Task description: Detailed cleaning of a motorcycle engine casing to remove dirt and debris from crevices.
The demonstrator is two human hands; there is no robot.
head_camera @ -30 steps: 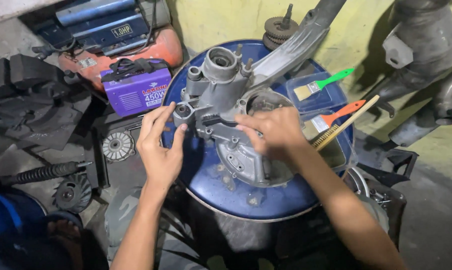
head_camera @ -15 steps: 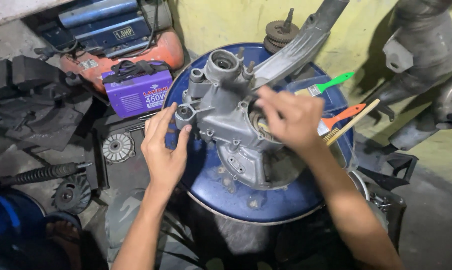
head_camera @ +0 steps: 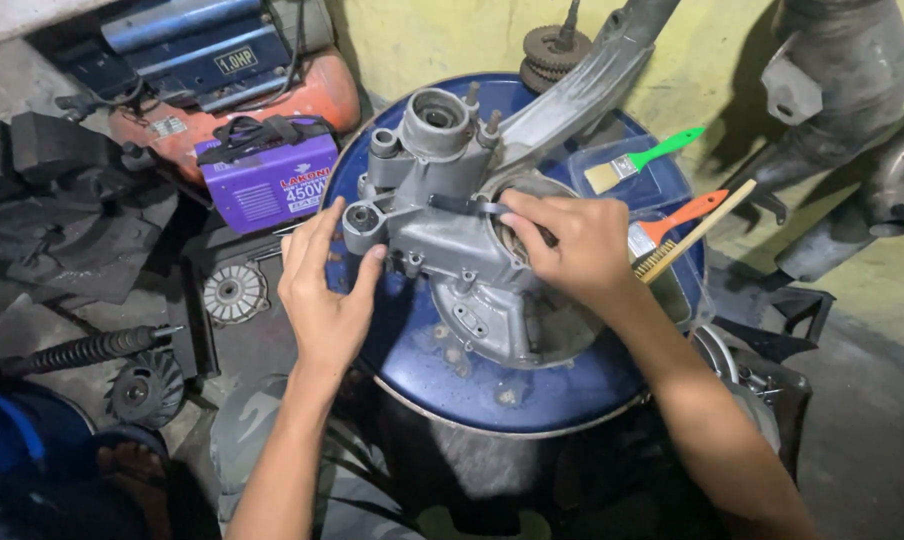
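Grey cast-metal engine casing [head_camera: 472, 260] lying on the round blue drum top [head_camera: 532, 400], right under both hands. Left hand [head_camera: 322, 290] spread open, fingers straight, palm braced against the casing's near-left lug, gripping nothing. Right hand [head_camera: 577, 240] curled, fingertips pinching a thin dark flat strip of metal [head_camera: 467, 206] that runs leftward from the fingers across the rim of the casing's round opening; whether a tool or a part, cannot tell. Judged step: working at the edge of that opening while steadying the casing. Next move likely calling for a firm left-hand brace and a careful, level pull or push along the rim, without letting the strip slip. Just beyond the right hand, a green-handled paintbrush [head_camera: 642, 162], an orange-handled paintbrush [head_camera: 677, 215] and a wooden-handled wire brush [head_camera: 692, 232]. Further out from the left hand, a purple box-shaped welding machine [head_camera: 267, 185].
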